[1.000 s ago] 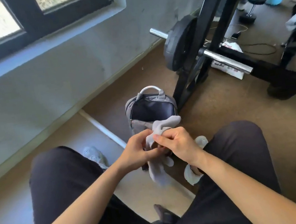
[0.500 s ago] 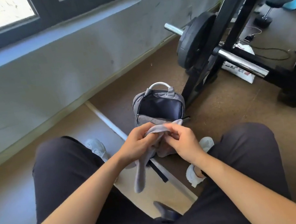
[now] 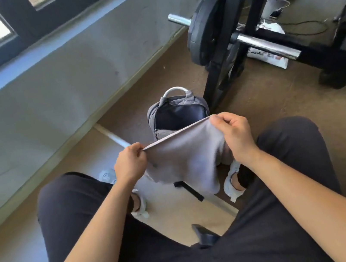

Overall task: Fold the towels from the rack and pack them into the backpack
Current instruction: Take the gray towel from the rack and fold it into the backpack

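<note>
A small grey towel point(image 3: 185, 158) hangs spread between my hands, above my knees. My left hand point(image 3: 130, 164) pinches its top left corner. My right hand point(image 3: 234, 134) pinches the top right corner, a little higher. The towel's top edge is pulled taut and its lower part hangs loose. Just beyond it on the floor stands a grey backpack point(image 3: 156, 115), unzipped, with its dark inside showing and a white handle on top. The towel covers the backpack's front lower part.
A black weight rack point(image 3: 242, 29) with a barbell plate point(image 3: 203, 28) and chrome bar stands right of the backpack. A grey wall with a window lies at the left. My legs in dark trousers and white shoes flank the towel. Cables lie at the back right.
The towel was bunched between my two hands close together. My hands have drawn apart and the towel now hangs spread flat between them.
</note>
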